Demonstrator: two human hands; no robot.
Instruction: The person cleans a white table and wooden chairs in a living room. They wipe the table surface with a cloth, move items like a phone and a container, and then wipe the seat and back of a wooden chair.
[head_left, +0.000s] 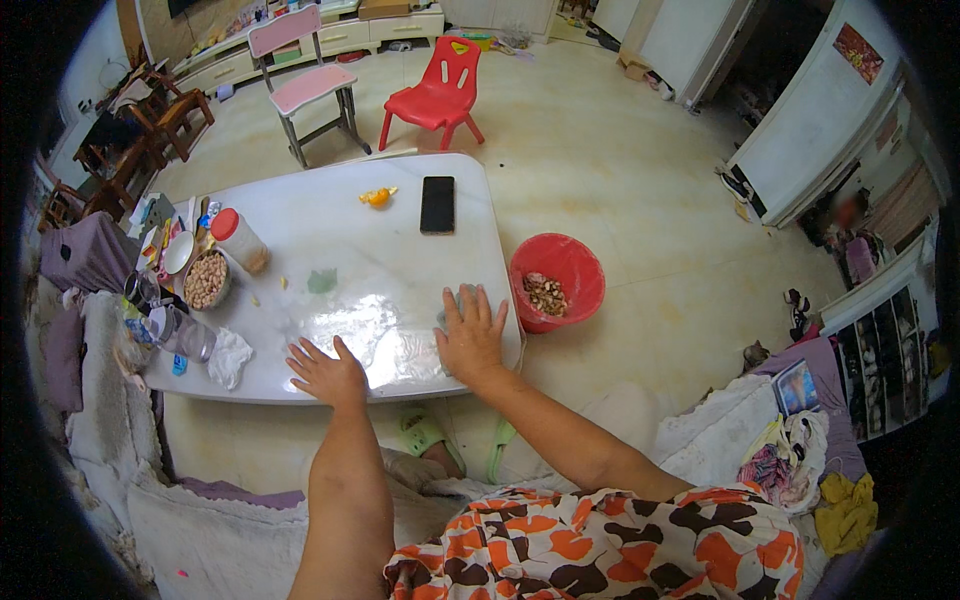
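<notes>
My left hand (330, 373) rests palm down near the front edge of the white table (360, 247), fingers spread, holding nothing. Farther right, my right hand (474, 337) lies flat with its fingers apart on a grey-green cloth (444, 352), mostly hidden beneath it. A pale green patch (322, 280) shows on the tabletop beyond my left hand; whether it is a scrap or a print is unclear. At the back lie a black smartphone (437, 205) and orange peel or a part-peeled orange (379, 196). A crumpled white tissue (230, 358) lies left of my left hand.
Crowding the table's left end are a bowl of peanuts (206, 280), a red-lidded jar (238, 240) and a clear plastic jug (182, 334). A red bin (559, 281) holding shells stands against the right edge. Beyond are a red chair (435, 94) and pink chair (311, 86).
</notes>
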